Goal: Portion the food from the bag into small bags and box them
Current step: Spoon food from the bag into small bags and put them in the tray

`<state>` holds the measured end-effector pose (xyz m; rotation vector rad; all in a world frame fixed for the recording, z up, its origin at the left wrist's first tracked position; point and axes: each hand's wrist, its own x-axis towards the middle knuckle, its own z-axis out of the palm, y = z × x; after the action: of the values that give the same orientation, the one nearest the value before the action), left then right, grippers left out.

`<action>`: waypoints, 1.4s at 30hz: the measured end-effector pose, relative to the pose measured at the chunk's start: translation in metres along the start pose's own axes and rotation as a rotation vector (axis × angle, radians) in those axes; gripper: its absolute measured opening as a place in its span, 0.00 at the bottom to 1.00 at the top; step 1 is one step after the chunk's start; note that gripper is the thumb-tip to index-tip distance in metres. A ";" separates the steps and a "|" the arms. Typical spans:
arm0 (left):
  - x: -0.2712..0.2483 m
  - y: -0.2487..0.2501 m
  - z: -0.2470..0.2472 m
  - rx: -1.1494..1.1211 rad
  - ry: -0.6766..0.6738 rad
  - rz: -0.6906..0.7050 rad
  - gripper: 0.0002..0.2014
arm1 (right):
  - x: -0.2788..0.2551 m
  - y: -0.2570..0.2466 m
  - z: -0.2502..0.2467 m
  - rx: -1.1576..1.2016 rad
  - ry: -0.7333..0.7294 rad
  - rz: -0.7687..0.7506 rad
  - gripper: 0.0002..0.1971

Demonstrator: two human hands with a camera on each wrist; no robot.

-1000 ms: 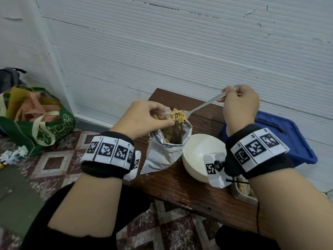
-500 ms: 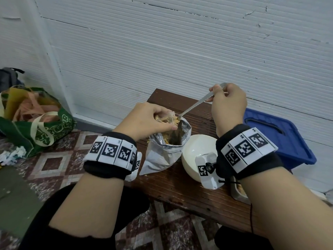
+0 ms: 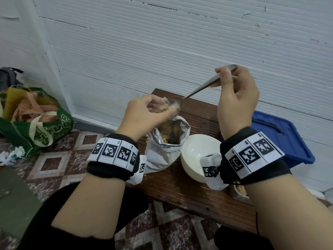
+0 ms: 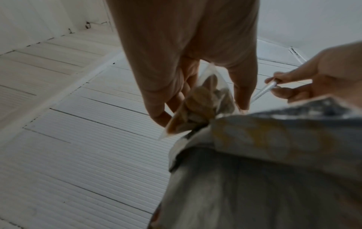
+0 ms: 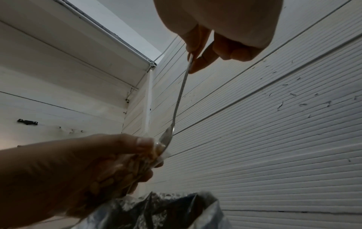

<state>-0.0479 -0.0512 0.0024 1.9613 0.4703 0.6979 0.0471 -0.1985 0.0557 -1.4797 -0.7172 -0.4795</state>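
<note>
A silver foil food bag stands open on the brown wooden bench, with tan food pieces inside. Just above its mouth my left hand pinches a small clear bag partly filled with the same pieces. My right hand grips the handle of a metal spoon. The spoon's bowl tilts down into the small bag's opening, against my left fingers. A white bowl sits right of the foil bag. A metal box with food in it shows under my right wrist.
A blue plastic lid lies at the bench's right end against the white ribbed wall. A green tote bag full of stuff sits on the tiled floor at left, with crumpled paper beside it.
The spoon dipped into the foil bag, then rose. Now its bowl tips into the small clear bag and my right hand is higher, the handle steeper.
</note>
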 end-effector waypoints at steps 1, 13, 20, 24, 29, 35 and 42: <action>0.000 0.000 -0.001 -0.023 0.010 -0.010 0.15 | 0.002 0.000 -0.002 0.017 0.033 -0.008 0.06; -0.002 0.011 -0.004 -0.246 0.078 0.018 0.14 | -0.027 0.030 -0.016 -0.332 0.003 0.223 0.08; -0.006 0.025 0.007 -0.334 0.059 0.088 0.10 | -0.070 0.050 -0.001 -0.469 -0.250 0.211 0.08; -0.008 0.028 0.012 -0.355 0.035 0.095 0.10 | -0.069 0.052 -0.001 -0.441 -0.285 0.285 0.08; -0.010 0.033 0.022 -0.372 -0.035 0.100 0.12 | -0.055 0.043 -0.014 -0.335 -0.228 0.409 0.11; -0.014 0.042 0.048 -0.388 -0.146 0.144 0.14 | -0.037 0.029 -0.044 -0.119 -0.107 0.477 0.20; -0.031 0.048 0.093 -0.391 -0.241 0.200 0.11 | -0.034 0.011 -0.094 -0.043 -0.165 0.524 0.15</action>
<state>-0.0095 -0.1531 0.0019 1.7023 -0.0128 0.6133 0.0442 -0.2957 0.0292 -1.6863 -0.4194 0.0283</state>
